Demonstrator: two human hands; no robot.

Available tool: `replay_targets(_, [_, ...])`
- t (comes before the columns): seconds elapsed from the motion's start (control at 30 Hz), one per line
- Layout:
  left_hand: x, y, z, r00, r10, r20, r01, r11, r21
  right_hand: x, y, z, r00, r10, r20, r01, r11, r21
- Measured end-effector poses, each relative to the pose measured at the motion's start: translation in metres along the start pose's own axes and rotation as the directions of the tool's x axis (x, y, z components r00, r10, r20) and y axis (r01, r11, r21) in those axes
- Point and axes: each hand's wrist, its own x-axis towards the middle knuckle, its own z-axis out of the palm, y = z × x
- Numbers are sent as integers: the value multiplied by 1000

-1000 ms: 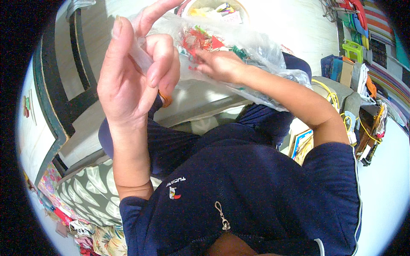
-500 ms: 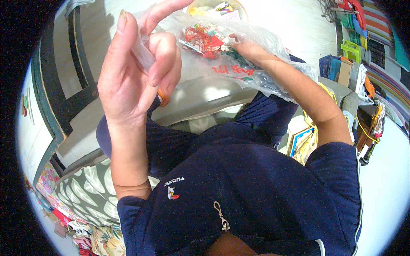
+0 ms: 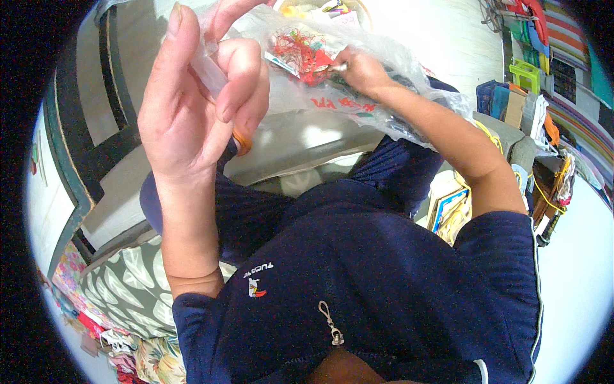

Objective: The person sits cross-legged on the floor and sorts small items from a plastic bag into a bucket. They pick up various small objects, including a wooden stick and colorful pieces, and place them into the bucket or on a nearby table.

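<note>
Our left hand (image 3: pixel 198 102) holds up a clear plastic bag (image 3: pixel 291 93), its curled fingers clamped on the film while the thumb stands apart. Right of those fingers, inside the bag, lies a tangle of red threads (image 3: pixel 300 51). Our right hand (image 3: pixel 364 70), over the threads a second ago, now sits just right of them, its fingertips together, seemingly on a small white piece (image 3: pixel 341 66); that suggests we are handling one item rather than the whole tangle. Below the left fingers, white lettering and a bird emblem (image 3: pixel 257 288) mark our dark shirt (image 3: pixel 384 275); below the right fingertips, red writing (image 3: pixel 345 104) crosses the crumpled bag.
</note>
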Motion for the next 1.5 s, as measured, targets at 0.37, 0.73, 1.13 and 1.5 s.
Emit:
replay_targets(0.37, [4,5,4,994,-109,32,109,994,21,-11,34,-52,973,140,184,-66,930,-363])
replay_targets(0.73, [4,6,6,994,-97,57,100,994,-41,1,-15,-19,967,-194,-166,148,955,-257])
replay_targets(1.13, [0,8,5,994,-87,61,90,995,-41,29,-36,7,998,7,-64,-14,995,-103])
replay_targets(1.5, [0,8,4,995,-78,62,81,995,-53,51,-23,2,990,-62,130,39,984,171])
